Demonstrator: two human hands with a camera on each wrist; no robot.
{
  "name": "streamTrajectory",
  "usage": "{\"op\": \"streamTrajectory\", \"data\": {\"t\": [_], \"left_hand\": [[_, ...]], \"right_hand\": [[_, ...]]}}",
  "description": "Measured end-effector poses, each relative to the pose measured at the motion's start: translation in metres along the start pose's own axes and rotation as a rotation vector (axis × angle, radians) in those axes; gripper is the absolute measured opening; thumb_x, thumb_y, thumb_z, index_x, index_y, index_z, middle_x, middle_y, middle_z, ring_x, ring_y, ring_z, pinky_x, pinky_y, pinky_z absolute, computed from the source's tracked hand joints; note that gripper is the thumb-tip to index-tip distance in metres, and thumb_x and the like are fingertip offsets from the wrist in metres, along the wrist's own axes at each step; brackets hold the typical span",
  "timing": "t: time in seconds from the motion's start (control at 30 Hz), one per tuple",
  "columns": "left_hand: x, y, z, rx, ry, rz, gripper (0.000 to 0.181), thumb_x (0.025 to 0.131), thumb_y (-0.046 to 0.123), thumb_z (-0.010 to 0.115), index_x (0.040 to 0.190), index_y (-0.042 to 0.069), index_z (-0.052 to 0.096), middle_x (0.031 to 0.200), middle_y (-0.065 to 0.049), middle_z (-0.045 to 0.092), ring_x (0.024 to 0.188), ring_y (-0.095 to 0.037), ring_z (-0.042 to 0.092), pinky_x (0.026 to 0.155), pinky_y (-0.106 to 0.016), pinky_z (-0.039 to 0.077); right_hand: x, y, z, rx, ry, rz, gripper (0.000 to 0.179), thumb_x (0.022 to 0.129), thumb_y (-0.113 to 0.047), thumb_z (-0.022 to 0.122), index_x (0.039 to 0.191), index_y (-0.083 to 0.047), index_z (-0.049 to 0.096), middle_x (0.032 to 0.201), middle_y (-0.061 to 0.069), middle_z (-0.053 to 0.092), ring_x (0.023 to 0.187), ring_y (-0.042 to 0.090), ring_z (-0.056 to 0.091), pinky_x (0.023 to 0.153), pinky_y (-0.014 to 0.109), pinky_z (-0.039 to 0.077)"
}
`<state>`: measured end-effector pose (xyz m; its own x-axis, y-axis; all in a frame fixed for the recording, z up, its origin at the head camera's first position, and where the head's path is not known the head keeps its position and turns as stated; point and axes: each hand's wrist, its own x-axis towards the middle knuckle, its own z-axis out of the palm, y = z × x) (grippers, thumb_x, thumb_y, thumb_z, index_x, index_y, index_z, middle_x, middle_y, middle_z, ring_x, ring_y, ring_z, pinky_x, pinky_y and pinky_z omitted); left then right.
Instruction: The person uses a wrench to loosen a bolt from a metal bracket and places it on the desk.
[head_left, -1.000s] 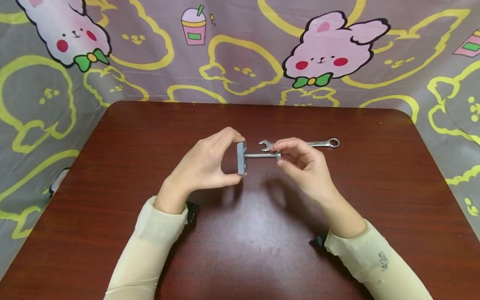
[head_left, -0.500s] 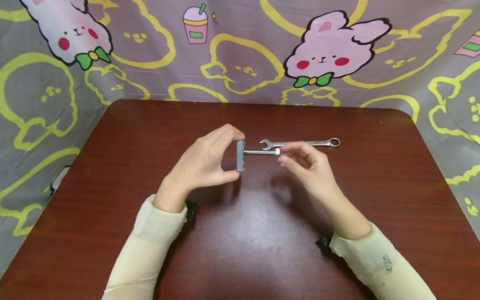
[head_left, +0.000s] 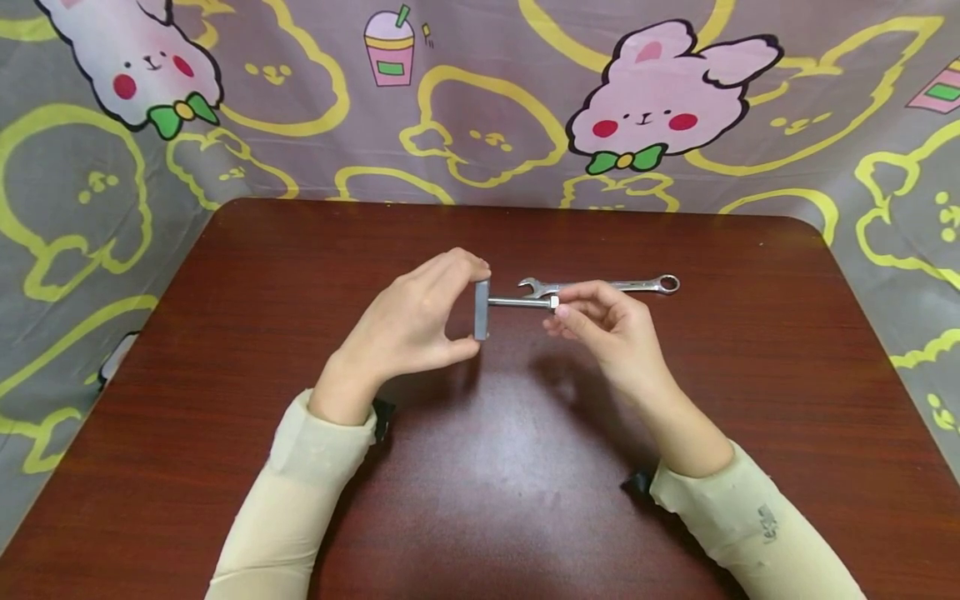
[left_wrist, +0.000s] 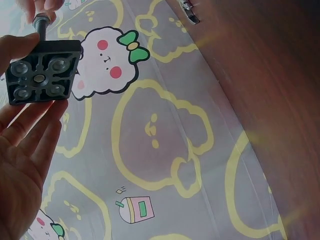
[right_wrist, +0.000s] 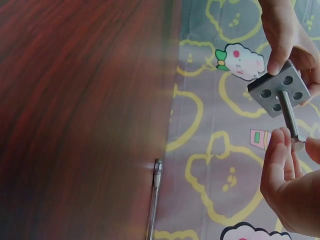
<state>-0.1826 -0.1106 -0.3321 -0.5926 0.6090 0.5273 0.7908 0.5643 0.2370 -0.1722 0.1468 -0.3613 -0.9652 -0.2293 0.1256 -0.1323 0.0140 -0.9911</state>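
My left hand (head_left: 416, 321) holds a small grey square plate (head_left: 481, 310) by its opposite edges, thumb below and fingers above. Round holes show in the plate (right_wrist: 271, 93) in the right wrist view; its ribbed far face (left_wrist: 49, 67) shows in the left wrist view. A long metal bolt (head_left: 519, 302) juts from the plate's middle, level and pointing right. At its outer end, thumb and fingertips of my right hand (head_left: 611, 333) pinch the hexagonal end (head_left: 554, 302); whether this is a head or a nut, I cannot tell. Both parts are held above the table.
Behind the right hand, a combination wrench (head_left: 645, 287) lies on the brown table (head_left: 480, 500), its open jaw towards the left. A patterned cloth (head_left: 480, 108) hangs along the table's back and sides.
Half a second ago the right fingers stood slightly off the bolt's hexagonal end; now they have come back left and pinch it. The left hand with the plate is a little higher than at first.
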Motion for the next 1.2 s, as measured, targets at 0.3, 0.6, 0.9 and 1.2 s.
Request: {"op": "streamTrajectory", "data": {"t": [0.3, 0.6, 0.9, 1.2], "left_hand": [[0.001, 0.000, 0.003, -0.012, 0.008, 0.013, 0.067, 0.059, 0.011, 0.084, 0.118, 0.000, 0.053, 0.117, -0.011, 0.061, 0.111, -0.024, 0.059, 0.096, -0.036, 0.050], [0.003, 0.000, 0.003, -0.004, 0.011, -0.001, 0.066, 0.059, 0.012, 0.084, 0.117, 0.000, 0.053, 0.116, -0.010, 0.061, 0.109, -0.023, 0.060, 0.095, -0.035, 0.051], [0.004, 0.000, 0.005, -0.016, 0.017, -0.004, 0.065, 0.059, 0.013, 0.084, 0.115, 0.001, 0.054, 0.114, -0.009, 0.061, 0.107, -0.021, 0.060, 0.093, -0.034, 0.051], [0.005, 0.003, 0.005, -0.022, 0.014, -0.034, 0.065, 0.059, 0.022, 0.083, 0.115, 0.003, 0.054, 0.110, -0.006, 0.063, 0.102, -0.019, 0.063, 0.086, -0.034, 0.053]], "right_hand": [[0.001, 0.000, 0.006, 0.029, 0.100, -0.022, 0.012, 0.092, 0.003, 0.063, 0.102, -0.003, 0.065, 0.081, -0.006, 0.071, 0.073, 0.010, 0.071, 0.073, 0.023, 0.058], [0.000, -0.001, 0.008, 0.116, 0.066, -0.032, 0.022, 0.089, 0.010, 0.061, 0.108, -0.001, 0.064, 0.090, -0.003, 0.069, 0.072, 0.010, 0.070, 0.074, 0.025, 0.059], [0.001, -0.002, 0.010, 0.153, 0.088, -0.056, 0.027, 0.088, 0.011, 0.062, 0.099, -0.013, 0.069, 0.093, -0.001, 0.069, 0.078, 0.011, 0.070, 0.077, 0.025, 0.058], [0.001, -0.005, 0.013, 0.117, 0.104, -0.116, 0.051, 0.080, 0.023, 0.057, 0.096, -0.024, 0.070, 0.102, -0.008, 0.066, 0.093, 0.011, 0.065, 0.079, 0.019, 0.051]]}}
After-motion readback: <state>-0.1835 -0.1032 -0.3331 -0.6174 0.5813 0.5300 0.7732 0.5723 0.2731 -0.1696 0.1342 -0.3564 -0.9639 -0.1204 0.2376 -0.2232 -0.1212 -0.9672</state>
